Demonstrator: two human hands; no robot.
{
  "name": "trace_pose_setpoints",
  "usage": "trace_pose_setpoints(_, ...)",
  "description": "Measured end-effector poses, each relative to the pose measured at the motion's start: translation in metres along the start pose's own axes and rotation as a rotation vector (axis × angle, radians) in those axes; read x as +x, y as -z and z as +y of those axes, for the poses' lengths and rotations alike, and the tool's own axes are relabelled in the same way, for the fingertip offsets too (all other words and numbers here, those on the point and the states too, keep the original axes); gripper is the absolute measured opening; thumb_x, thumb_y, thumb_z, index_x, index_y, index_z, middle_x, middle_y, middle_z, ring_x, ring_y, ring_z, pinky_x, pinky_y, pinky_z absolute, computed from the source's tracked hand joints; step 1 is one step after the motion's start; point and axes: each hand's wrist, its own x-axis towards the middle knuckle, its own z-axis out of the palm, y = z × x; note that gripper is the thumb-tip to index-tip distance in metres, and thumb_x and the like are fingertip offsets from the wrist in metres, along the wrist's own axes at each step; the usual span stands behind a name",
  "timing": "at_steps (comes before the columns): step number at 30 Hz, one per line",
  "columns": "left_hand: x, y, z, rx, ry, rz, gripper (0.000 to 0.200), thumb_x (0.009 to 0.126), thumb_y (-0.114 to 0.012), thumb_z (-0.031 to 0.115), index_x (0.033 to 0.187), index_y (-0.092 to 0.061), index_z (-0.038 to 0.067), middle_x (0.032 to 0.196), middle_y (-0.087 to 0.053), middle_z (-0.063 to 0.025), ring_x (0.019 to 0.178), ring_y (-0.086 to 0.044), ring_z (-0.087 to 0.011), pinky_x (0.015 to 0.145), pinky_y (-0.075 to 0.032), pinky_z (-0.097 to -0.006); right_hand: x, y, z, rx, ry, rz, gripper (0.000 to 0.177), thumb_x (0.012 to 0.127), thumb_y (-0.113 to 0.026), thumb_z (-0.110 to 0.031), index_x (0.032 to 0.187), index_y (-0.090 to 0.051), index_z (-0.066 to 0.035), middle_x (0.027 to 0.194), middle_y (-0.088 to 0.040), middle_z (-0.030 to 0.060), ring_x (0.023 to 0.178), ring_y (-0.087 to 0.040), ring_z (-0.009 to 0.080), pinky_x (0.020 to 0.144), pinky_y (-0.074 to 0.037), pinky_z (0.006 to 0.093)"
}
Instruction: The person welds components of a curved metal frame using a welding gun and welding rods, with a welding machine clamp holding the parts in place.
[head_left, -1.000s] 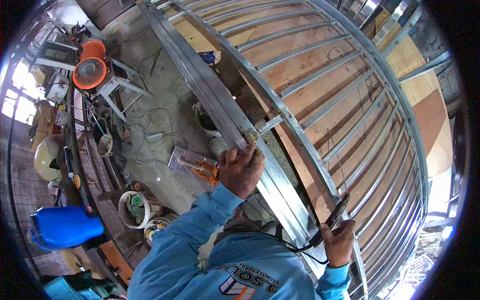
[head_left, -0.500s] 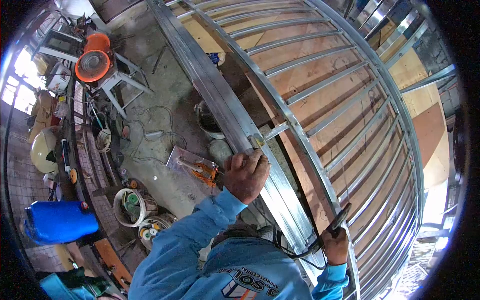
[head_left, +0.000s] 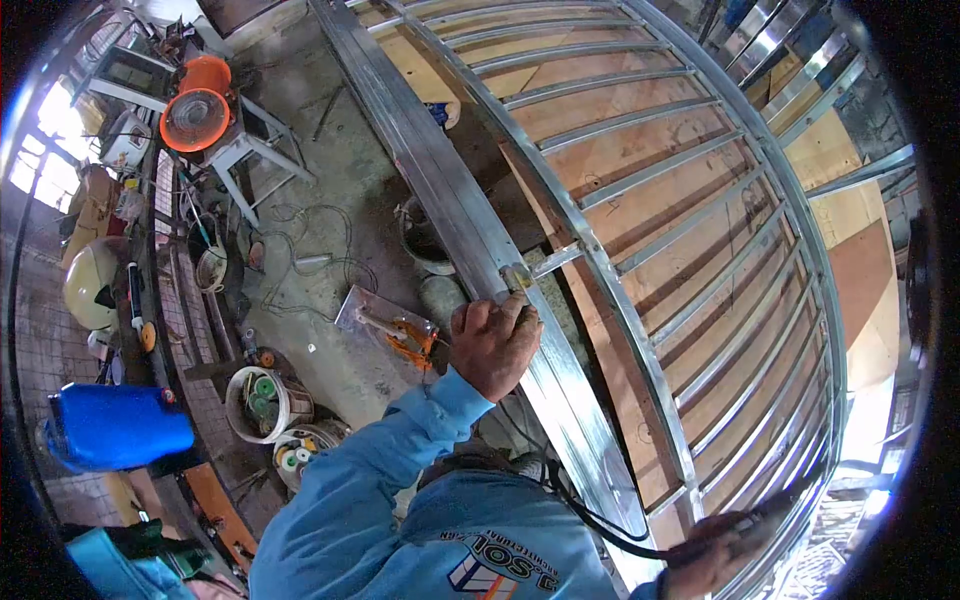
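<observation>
My left hand (head_left: 496, 347) rests on the long steel beam (head_left: 440, 180) with its fingers curled closed. Whatever lies under the fingers is hidden. Just beyond them is a yellowish spot beside a short metal crosspiece (head_left: 556, 260), which spans from the beam to the curved metal frame (head_left: 600, 260). At the lower right, my right hand (head_left: 708, 562) is closed around a dark welding electrode holder (head_left: 765, 518), smeared by motion. A black cable (head_left: 605, 528) runs from the holder back past my body. Closely spaced metal bars cross the curved frame, with plywood (head_left: 640, 210) behind them.
On the left floor lie a metal plate with an orange clamp (head_left: 405, 345), loose cables and buckets (head_left: 262, 405) of discs. A blue container (head_left: 120, 427) and an orange fan (head_left: 195, 118) on a metal stand are farther left. A dark bucket (head_left: 425, 240) sits beside the beam.
My right hand has swung down and to the right with the electrode holder, away from the frame's near rail. My left hand has stayed at the same place on the beam.
</observation>
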Motion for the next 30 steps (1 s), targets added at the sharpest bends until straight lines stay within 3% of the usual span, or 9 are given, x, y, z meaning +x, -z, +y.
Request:
trace_pose_setpoints(2,0.0,0.0,0.0,0.005,-0.01,-0.003,0.024,0.08,-0.079,0.022,0.098,-0.066,0.013,0.118,-0.064,-0.0046,0.094,-0.052,-0.0268,0.081,-0.043,-0.0469,-0.003,-0.051,-0.052,0.006,0.185,-0.425,0.082,0.088,-0.081,-0.023,0.153,-0.034,-0.008,0.126,-0.059,0.0264,0.103,-0.065,0.0355,0.079,-0.058,0.0429)
trace_pose_setpoints(4,0.006,0.007,0.003,0.054,-0.021,-0.01,0.022,0.08,-0.078,0.023,0.096,-0.066,0.013,0.117,-0.064,-0.0037,0.093,-0.052,-0.0265,0.081,-0.043,-0.0468,0.011,-0.046,-0.049,-0.87,0.994,-0.38,0.056,0.101,-0.061,-0.017,0.151,-0.037,-0.016,0.104,-0.064,0.0222,0.081,-0.065,0.0283,0.06,-0.055,0.0363)
trace_pose_setpoints(6,0.008,0.01,0.005,0.09,-0.01,-0.036,0.021,0.08,-0.078,0.024,0.094,-0.066,0.014,0.116,-0.063,-0.0029,0.092,-0.052,-0.0264,0.081,-0.043,-0.0467,-0.015,-0.092,-0.079,-0.409,0.481,-0.677,0.049,0.104,-0.056,-0.014,0.15,-0.039,-0.012,0.098,-0.065,0.0202,0.075,-0.063,0.0227,0.057,-0.053,0.0328)
trace_pose_setpoints(7,0.009,0.011,0.006,0.102,-0.003,-0.054,0.021,0.08,-0.078,0.024,0.093,-0.065,0.014,0.116,-0.063,-0.0025,0.091,-0.052,-0.0263,0.081,-0.043,-0.0466,-0.018,-0.079,-0.103,-0.637,-0.181,-0.646,0.047,0.105,-0.056,-0.015,0.149,-0.044,-0.005,0.097,-0.065,0.0177,0.075,-0.06,0.0195,0.061,-0.052,0.0306)
trace_pose_setpoints(11,0.005,0.005,0.004,0.067,-0.002,-0.065,0.02,0.08,-0.077,0.023,0.093,-0.065,0.014,0.115,-0.064,-0.0027,0.093,-0.052,-0.027,0.081,-0.042,-0.0482,0.0,-0.069,-0.094,-0.726,0.011,-1.025,0.086,0.09,-0.079,-0.036,0.151,-0.038,0.009,0.115,-0.064,0.0098,0.087,-0.058,0.0132,0.072,-0.046,0.0243)
trace_pose_setpoints(15,0.003,0.004,0.004,0.066,-0.017,-0.045,0.02,0.081,-0.077,0.022,0.095,-0.066,0.014,0.117,-0.064,-0.0041,0.095,-0.053,-0.0276,0.083,-0.042,-0.0489,0.013,-0.077,-0.106,-0.899,0.161,-1.087,0.089,0.074,-0.092,-0.018,0.146,-0.046,0.009,0.11,-0.065,0.0102,0.087,-0.06,0.0179,0.073,-0.05,0.0295)
trace_pose_setpoints(19,0.001,0.002,0.002,0.037,-0.019,-0.063,0.023,0.08,-0.077,0.02,0.099,-0.065,0.015,0.119,-0.063,-0.0048,0.097,-0.054,-0.0286,0.084,-0.042,-0.0494,0.014,-0.121,-0.112,-1.082,0.467,-1.133,0.077,0.071,-0.092,-0.018,0.136,-0.059,0.005,0.102,-0.067,0.0175,0.079,-0.062,0.0232,0.066,-0.051,0.0313)
trace_pose_setpoints(26,0.005,0.009,0.004,0.038,-0.022,-0.086,0.031,0.08,-0.078,0.02,0.106,-0.062,0.016,0.122,-0.061,-0.0061,0.099,-0.053,-0.0296,0.084,-0.041,-0.0507,0.012,-0.13,-0.089,-1.056,0.444,-1.249,0.085,0.086,-0.08,-0.044,0.15,-0.045,-0.001,0.101,-0.071,0.0194,0.087,-0.068,0.0255,0.075,-0.054,0.0353)
trace_pose_setpoints(30,0.008,0.012,0.007,0.072,-0.018,-0.077,0.026,0.081,-0.078,0.02,0.102,-0.064,0.013,0.122,-0.061,-0.0069,0.098,-0.052,-0.0297,0.086,-0.041,-0.0503,0.013,-0.134,-0.078,-1.091,0.43,-1.196,0.097,0.074,-0.086,-0.053,0.144,-0.051,0.004,0.094,-0.07,0.0212,0.084,-0.069,0.0252,0.072,-0.054,0.0342)
